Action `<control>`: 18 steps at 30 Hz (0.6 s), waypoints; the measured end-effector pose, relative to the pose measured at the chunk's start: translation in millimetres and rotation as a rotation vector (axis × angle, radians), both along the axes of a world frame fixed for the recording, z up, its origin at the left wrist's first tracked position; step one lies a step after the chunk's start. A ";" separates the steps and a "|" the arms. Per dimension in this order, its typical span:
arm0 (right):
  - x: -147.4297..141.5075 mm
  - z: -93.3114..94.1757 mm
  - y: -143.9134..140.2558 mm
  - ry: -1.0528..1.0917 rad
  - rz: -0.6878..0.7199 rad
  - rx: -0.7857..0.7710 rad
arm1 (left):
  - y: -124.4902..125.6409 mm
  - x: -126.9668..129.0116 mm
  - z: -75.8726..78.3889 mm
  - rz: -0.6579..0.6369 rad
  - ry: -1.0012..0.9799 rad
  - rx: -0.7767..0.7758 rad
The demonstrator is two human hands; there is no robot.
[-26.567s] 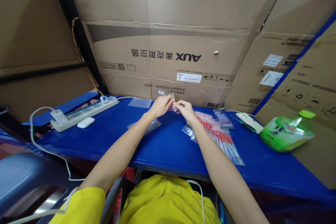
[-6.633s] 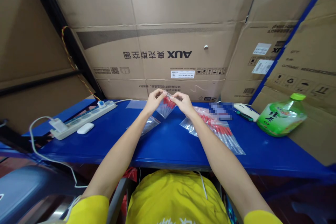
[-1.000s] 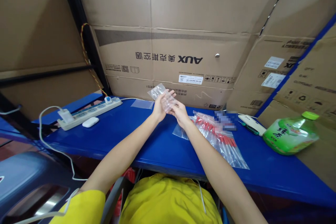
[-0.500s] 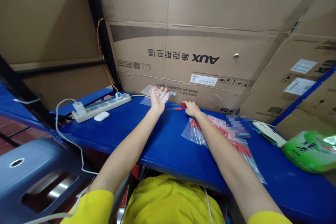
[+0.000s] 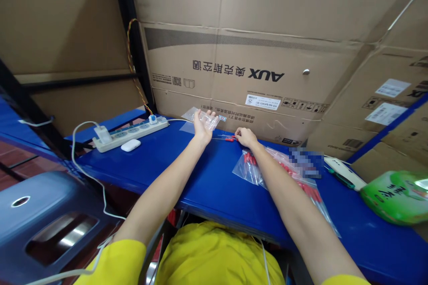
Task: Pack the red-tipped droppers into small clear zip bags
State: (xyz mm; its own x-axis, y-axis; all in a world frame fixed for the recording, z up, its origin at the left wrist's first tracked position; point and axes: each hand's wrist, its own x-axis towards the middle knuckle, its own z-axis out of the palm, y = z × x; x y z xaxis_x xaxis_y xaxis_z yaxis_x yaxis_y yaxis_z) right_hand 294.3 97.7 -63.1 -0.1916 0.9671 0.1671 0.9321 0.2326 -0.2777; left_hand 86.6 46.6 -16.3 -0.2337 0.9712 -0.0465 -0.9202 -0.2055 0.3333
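Observation:
My left hand is turned palm up, its fingers curled around a clear plastic bag that spreads flat to its left. Just above the blue tabletop, my right hand pinches the red end of a thin red-handled tool; its exact kind is too small to tell. Another red-handled piece lies beside those fingertips, its thin shaft pointing at the left hand. Under and beside my right forearm lie clear bags of red-handled pieces, partly hidden by the arm.
A white power strip and a small white case sit on the blue table at left. A pale tool with a green edge and a green packet lie at right. Cardboard walls the back.
The view has shifted slightly. My right hand's fingers have drawn in around a red handle end; the left hand still holds the bag in nearly the same place.

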 end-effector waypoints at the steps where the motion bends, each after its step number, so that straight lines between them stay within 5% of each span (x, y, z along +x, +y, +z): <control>1: 0.2 0.3 -1.1 0.031 -0.005 0.029 | 0.3 -1.0 -0.3 -0.005 -0.008 0.000; 8: 2.2 10.3 -34.1 0.696 0.079 0.396 | 3.0 -10.3 -0.2 -0.018 -0.052 -0.054; 14: -7.6 26.9 -79.5 0.776 0.240 0.425 | -4.0 -1.2 3.8 -0.010 -0.053 -0.055; 18: -21.2 27.3 -90.5 0.777 0.243 0.409 | -18.1 19.9 4.2 -0.143 0.009 -0.015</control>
State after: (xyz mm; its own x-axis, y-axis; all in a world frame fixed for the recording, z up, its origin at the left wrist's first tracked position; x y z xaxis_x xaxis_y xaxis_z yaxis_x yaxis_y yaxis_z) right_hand 273.0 7.3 -35.9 -0.0728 0.7513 0.6559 0.4296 0.6171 -0.6592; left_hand 106.5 28.5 -12.1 -0.0931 0.9939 -0.0594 -0.9368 -0.0672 0.3432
